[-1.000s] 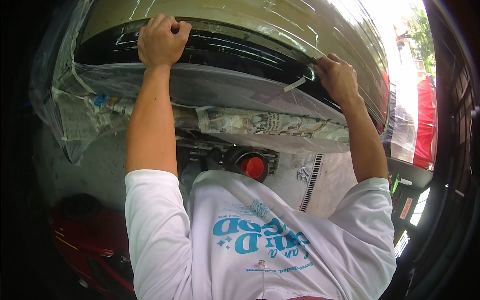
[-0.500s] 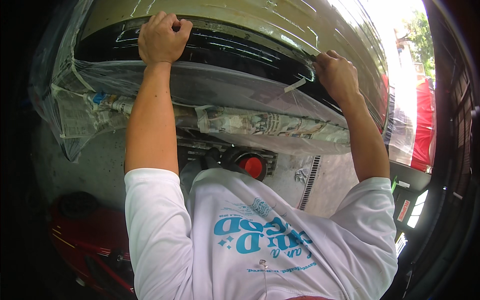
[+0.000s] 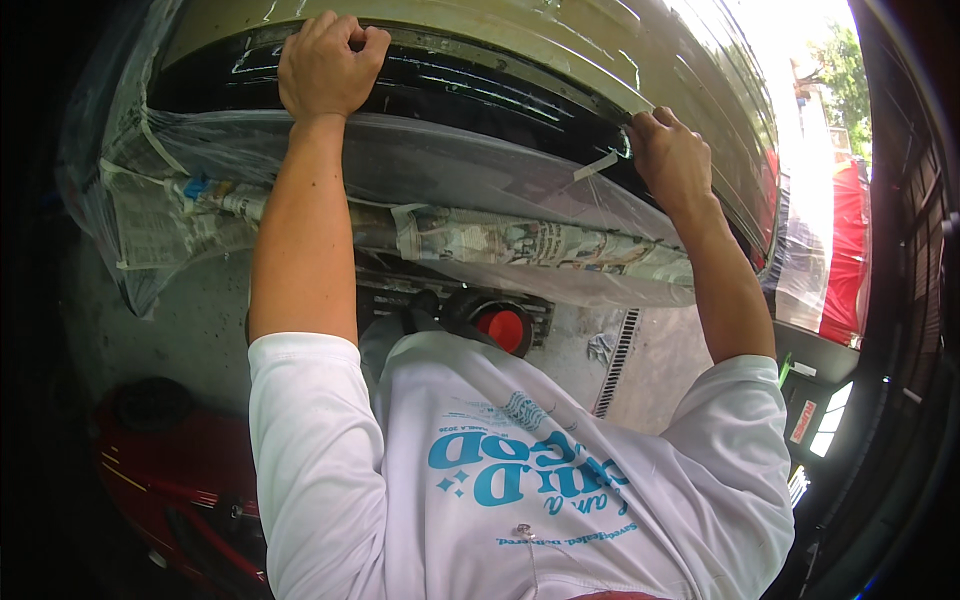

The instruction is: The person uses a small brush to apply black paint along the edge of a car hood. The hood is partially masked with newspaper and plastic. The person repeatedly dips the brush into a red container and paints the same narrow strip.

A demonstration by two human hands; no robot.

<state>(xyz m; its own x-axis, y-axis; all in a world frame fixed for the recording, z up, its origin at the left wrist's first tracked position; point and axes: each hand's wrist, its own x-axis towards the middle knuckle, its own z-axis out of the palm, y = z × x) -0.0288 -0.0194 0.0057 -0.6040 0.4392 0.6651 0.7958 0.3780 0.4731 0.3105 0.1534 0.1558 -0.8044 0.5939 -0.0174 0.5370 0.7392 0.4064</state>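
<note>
Head view, only one to go by. Step in hand, so far as can be judged: two-handed work along the dark strip [image 3: 460,46], arcing across the upper frame between olive-gold panel [image 3: 560,40] and glossy black band [image 3: 440,92].

Left hand [image 3: 333,68], upper left of centre: fingers curled in, thumb bent toward forefinger with a small gap, right at the strip's line. Tips hidden; no telling whether gripping or only pressing. Right hand [image 3: 675,158], upper right: fingers bunched close together near the strip's right-hand stretch. Contact hidden too; no telling what, if anything, pinched.

Next move, by judgement: calling for even, matched effort at both ends, wrists lifted off the shiny black.

Edges: clear plastic sheet [image 3: 500,165] just below the band, beneath the forearms. Pale tape tab [image 3: 597,166] just left of right hand; easy to snag. Newspaper wrap [image 3: 520,238] across mid-frame. Panel's curved border at right, close beyond right forearm.

Room for moving: widest between the hands and upward over the panel. Tighter toward lower frame, with white shirt [image 3: 420,400] and red-mouthed round container [image 3: 503,330] there.
</note>
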